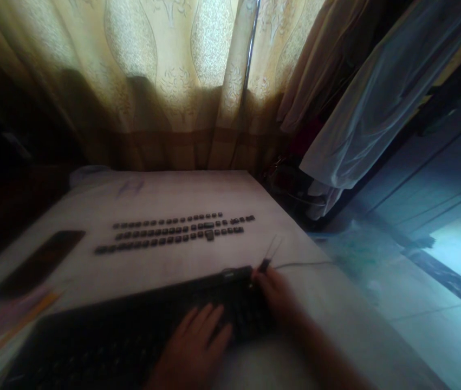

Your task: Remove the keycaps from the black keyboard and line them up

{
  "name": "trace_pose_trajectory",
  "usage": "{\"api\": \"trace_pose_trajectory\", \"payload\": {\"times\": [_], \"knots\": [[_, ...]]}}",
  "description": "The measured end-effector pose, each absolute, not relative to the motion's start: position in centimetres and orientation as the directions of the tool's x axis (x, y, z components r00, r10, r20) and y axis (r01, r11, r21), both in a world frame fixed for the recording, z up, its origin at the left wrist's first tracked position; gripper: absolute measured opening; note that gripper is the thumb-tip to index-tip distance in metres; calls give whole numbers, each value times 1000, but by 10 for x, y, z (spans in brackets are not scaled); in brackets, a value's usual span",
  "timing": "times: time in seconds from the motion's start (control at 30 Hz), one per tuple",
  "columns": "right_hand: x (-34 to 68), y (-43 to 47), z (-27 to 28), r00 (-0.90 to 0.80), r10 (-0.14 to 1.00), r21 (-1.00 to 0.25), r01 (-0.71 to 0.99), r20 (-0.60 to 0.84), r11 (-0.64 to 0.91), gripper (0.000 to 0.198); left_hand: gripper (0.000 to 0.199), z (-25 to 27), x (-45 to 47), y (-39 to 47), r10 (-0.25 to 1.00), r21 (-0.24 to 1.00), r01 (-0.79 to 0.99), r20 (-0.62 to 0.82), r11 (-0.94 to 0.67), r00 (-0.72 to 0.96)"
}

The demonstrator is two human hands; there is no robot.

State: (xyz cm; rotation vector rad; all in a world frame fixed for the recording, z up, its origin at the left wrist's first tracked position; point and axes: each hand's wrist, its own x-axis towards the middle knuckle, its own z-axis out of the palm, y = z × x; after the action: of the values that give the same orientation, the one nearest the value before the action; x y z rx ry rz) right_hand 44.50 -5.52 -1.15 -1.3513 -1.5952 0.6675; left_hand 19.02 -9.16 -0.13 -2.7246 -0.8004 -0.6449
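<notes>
A black keyboard (132, 317) lies along the near side of the table, partly covered by my hands. My left hand (197, 341) rests over its middle with the fingers spread, holding nothing. At the keyboard's top right corner my right hand (273, 287) is closed on a wire keycap puller (265, 264). Its dark handle sits at my fingertips and its two thin wires point up and away. Beyond the keyboard, removed black keycaps (161, 240) are laid out in three long rows. Blur hides single keys under my hands.
A dark phone-like slab (39, 262) lies at the left of the white table (165, 189), near a blurred orange-edged item (23, 327). A cable (303, 264) runs off the right edge. Curtains (173, 81) hang behind, and pale cloth (360, 119) hangs at the right.
</notes>
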Motion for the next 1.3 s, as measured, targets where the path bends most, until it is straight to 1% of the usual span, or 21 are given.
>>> {"api": "trace_pose_trajectory", "payload": {"times": [0.07,0.1,0.2,0.3,0.4,0.47,0.53,0.6,0.67,0.77,0.93,1.1,1.2,1.3], "knots": [[444,-56,-9,121,960,-902,389,253,188,27,30,-1,190,-93,477,-77,567,455,-820,751],[443,-56,-8,140,962,-913,371,236,170,28,30,0,191,-94,486,-68,571,450,-818,749],[440,-58,-2,99,969,-909,379,226,173,29,31,4,191,-96,508,-44,578,428,-815,748],[431,-62,5,23,957,-873,416,289,254,28,36,10,190,-98,531,4,578,403,-816,746],[415,-70,15,-69,923,-826,425,379,371,24,46,16,187,-98,575,132,590,468,-797,671],[402,-77,23,-125,896,-801,408,426,437,22,48,19,185,-97,653,266,616,499,-741,570],[388,-84,28,-172,875,-787,384,452,483,22,48,22,184,-96,731,387,632,487,-672,479],[377,-90,29,-215,857,-780,356,467,515,21,45,25,184,-95,773,462,626,460,-628,437],[369,-94,26,-236,845,-775,338,480,534,20,34,27,184,-94,784,499,607,438,-619,440],[365,-95,19,-233,842,-770,340,486,539,19,21,28,183,-93,793,536,585,391,-609,468],[365,-94,22,-247,825,-761,320,508,565,18,20,27,181,-92,796,537,591,354,-603,490],[365,-94,27,-274,793,-746,275,544,606,17,11,29,179,-89,792,507,610,335,-608,510],[365,-94,25,-279,788,-737,285,548,613,17,9,32,178,-87,789,504,610,327,-611,520],[365,-95,24,-316,748,-687,299,584,663,18,8,35,176,-87,784,479,623,326,-619,528]]}}
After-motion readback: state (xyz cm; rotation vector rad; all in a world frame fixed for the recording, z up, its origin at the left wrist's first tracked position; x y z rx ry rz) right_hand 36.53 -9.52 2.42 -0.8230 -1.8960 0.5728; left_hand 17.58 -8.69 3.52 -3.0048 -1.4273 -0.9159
